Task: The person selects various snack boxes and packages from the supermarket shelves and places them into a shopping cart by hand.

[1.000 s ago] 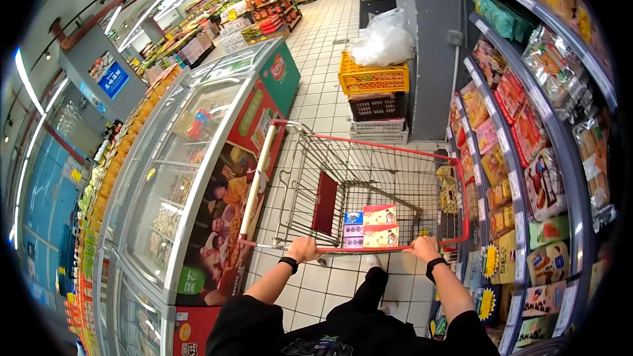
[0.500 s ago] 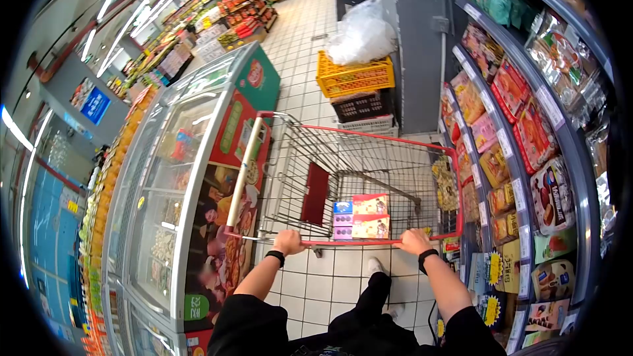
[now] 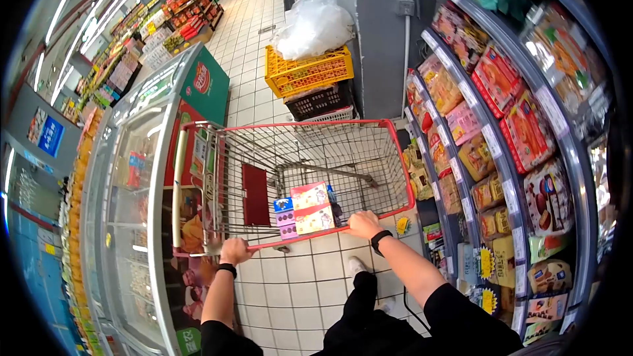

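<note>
A wire shopping cart (image 3: 316, 151) with a red rim stands sideways in front of me. My left hand (image 3: 235, 251) is closed round its near red rim, close to the corner by the pale handle bar (image 3: 179, 188). Farther right on the same rim, my right hand (image 3: 364, 224) is wrapped over the edge. Between the hands, inside the cart, lie red and cream boxes (image 3: 312, 208) beside small blue and purple packs (image 3: 285, 217). A dark red panel (image 3: 254, 194) hangs inside the cart's left end.
A glass-topped freezer (image 3: 135, 178) borders the left side. Shelves of packaged food (image 3: 488, 151) curve along the right. Ahead stand stacked crates, a yellow crate (image 3: 308, 72) on top bearing a clear plastic bag (image 3: 315, 23), beside a grey pillar (image 3: 382, 39).
The cart and both hands have shifted left in view and turned slightly. The crates and pillar appear closer and farther left. Both hands have kept their hold on the rim.
</note>
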Action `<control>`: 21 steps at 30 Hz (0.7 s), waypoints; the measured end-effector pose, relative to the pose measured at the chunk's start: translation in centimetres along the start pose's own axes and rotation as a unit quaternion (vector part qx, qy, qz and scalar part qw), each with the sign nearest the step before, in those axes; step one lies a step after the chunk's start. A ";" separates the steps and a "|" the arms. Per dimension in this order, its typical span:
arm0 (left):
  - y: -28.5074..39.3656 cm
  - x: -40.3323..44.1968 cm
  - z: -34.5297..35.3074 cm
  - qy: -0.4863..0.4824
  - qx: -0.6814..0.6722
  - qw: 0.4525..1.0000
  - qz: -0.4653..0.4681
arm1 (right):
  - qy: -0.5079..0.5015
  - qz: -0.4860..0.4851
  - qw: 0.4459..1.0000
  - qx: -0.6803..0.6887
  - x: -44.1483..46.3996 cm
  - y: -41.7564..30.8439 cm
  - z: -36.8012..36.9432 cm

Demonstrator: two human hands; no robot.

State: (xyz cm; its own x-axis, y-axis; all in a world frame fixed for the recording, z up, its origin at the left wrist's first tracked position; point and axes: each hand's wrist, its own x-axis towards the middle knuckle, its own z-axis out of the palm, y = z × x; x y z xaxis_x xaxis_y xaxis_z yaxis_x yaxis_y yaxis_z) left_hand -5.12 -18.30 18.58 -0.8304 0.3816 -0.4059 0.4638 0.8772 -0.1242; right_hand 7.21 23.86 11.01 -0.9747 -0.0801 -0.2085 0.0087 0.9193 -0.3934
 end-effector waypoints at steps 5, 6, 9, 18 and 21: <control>-5.5 3.1 1.3 0.039 0.013 0.999 0.001 | -0.057 0.026 0.998 0.008 5.7 -3.7 -0.7; -6.7 3.6 1.9 0.051 0.014 0.999 0.003 | -0.062 0.032 0.998 0.009 6.5 -4.4 -0.7; -8.6 4.8 1.6 0.086 0.022 0.996 -0.017 | -0.089 0.043 0.995 -0.005 9.5 -5.4 -0.2; -14.3 7.9 1.8 0.110 -0.013 0.994 -0.019 | -0.135 0.088 0.987 0.016 14.7 -9.5 -0.9; -14.7 8.7 0.8 0.046 -0.040 0.997 -0.048 | -0.148 0.091 0.985 0.016 15.9 -9.9 -1.0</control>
State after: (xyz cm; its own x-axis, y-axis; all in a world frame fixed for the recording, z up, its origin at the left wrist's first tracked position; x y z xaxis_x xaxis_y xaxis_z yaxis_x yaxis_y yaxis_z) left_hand -18.94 -28.15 16.11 -0.8960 0.3170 -0.3109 0.3581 0.9299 -0.0841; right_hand -8.56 13.86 12.54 -0.8482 -0.0280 -0.5289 0.1888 0.9170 -0.3515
